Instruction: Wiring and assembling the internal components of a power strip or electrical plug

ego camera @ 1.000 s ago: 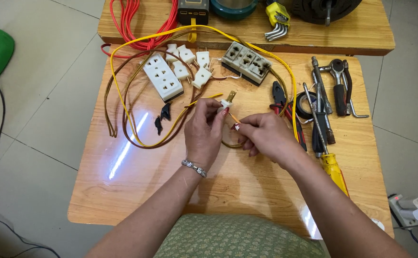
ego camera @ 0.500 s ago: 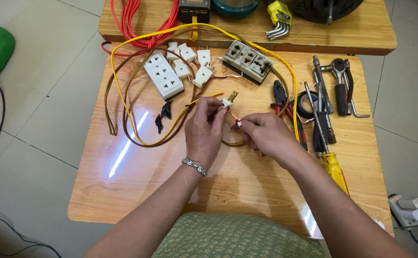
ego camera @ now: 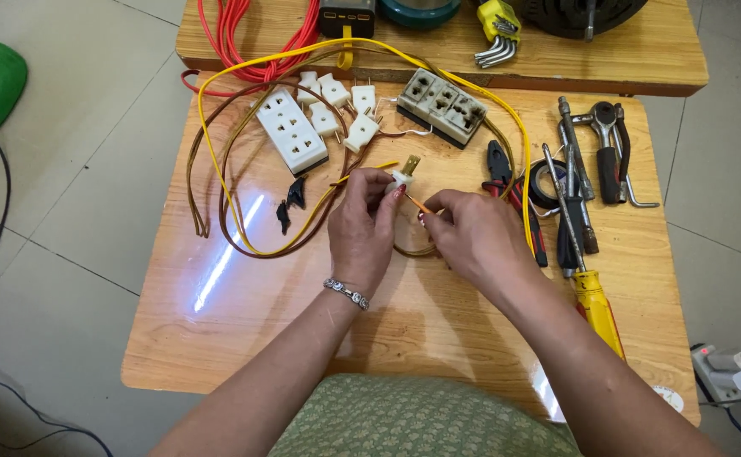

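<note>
Barely anything has moved vs half a sec ago: both hands sit at the same spot over the table middle, the plug just tipped a touch.

L hand (ego camera: pixel 364 224) is pinched closed w/ fingertips on a small white plug (ego camera: pixel 402 177), brass prongs pointing up and away. R hand (ego camera: pixel 470 233) is closed in a fine pinch on a thin orange wire end (ego camera: pixel 419 203) running up to the plug base. Hands nearly touch, plug between and just above them.

Doing it well, as I judge it: keep the plug steady in the L pinch, feed the wire straight, grip close to the tip so strands don't splay or bend, keep wrists low for control.

Outward: brown/yellow cable loop (ego camera: pixel 243 237) lies just left of the L hand, curling under the hands. Yellow cable (ego camera: pixel 489 93) arcs round behind. White socket strip (ego camera: pixel 292 131) and spare white plugs (ego camera: pixel 337 106) are near, up-left; grey socket block (ego camera: pixel 442 106) is up-right. Two small black bits (ego camera: pixel 290 203) lie left of the L hand. Right of the R hand: red-handled pliers (ego camera: pixel 514 199), black tape roll (ego camera: pixel 547 182), yellow-handled screwdriver (ego camera: pixel 586 279), wrench etc. Wooden table (ego camera: pixel 243 338) bare in front. Red cable (ego camera: pixel 256 38) and hex keys (ego camera: pixel 497 34) lie on the far bench.
</note>
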